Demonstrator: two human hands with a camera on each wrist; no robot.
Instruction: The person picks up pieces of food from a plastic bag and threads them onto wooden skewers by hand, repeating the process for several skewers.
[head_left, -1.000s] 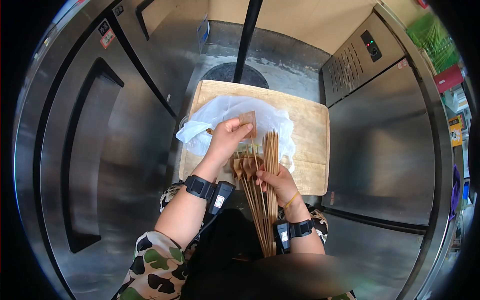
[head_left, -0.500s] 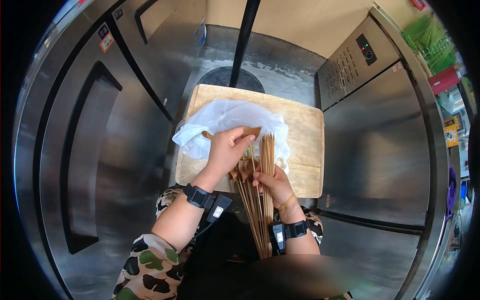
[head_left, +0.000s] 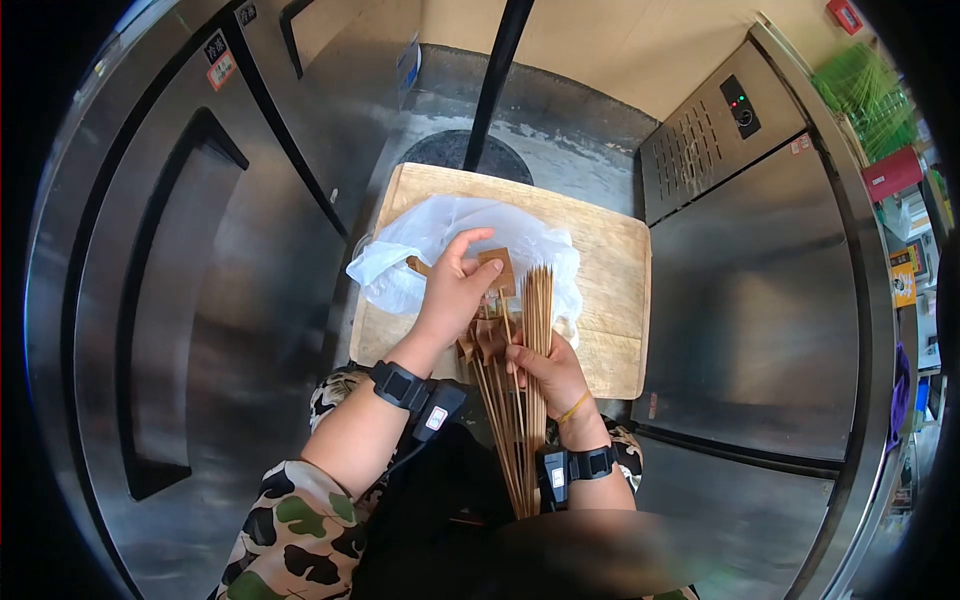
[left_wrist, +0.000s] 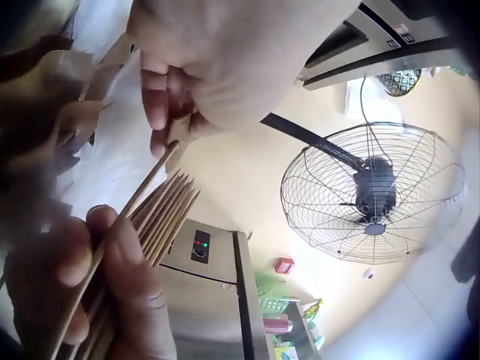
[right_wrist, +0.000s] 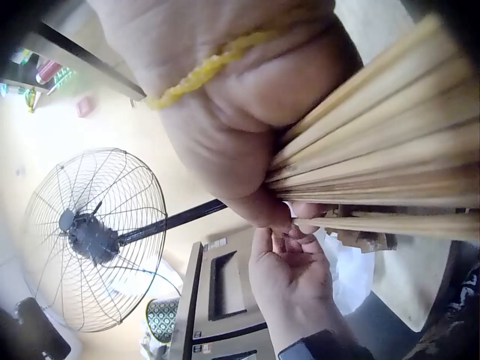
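My left hand pinches a flat brown square piece, resembling a dried tofu sheet, by its left side, with the index finger raised off it. A single bamboo skewer meets the piece's lower edge. The right hand pinches that skewer between thumb and fingertip while gripping a thick bundle of bamboo skewers, points upward. Left of the bundle, several skewers carry folded brown pieces at their upper ends. Behind the left hand lies a white plastic bag, with more brown food peeking out.
Beneath the bag is a wooden board. Steel refrigerators stand close on the left and right. A black pole rises from a round base beyond the board; the left wrist view shows its caged fan.
The left hand first tilted the brown piece nearly edge-on, then turned its flat face back up and lifted the index finger. The right hand keeps its grip on the skewers.
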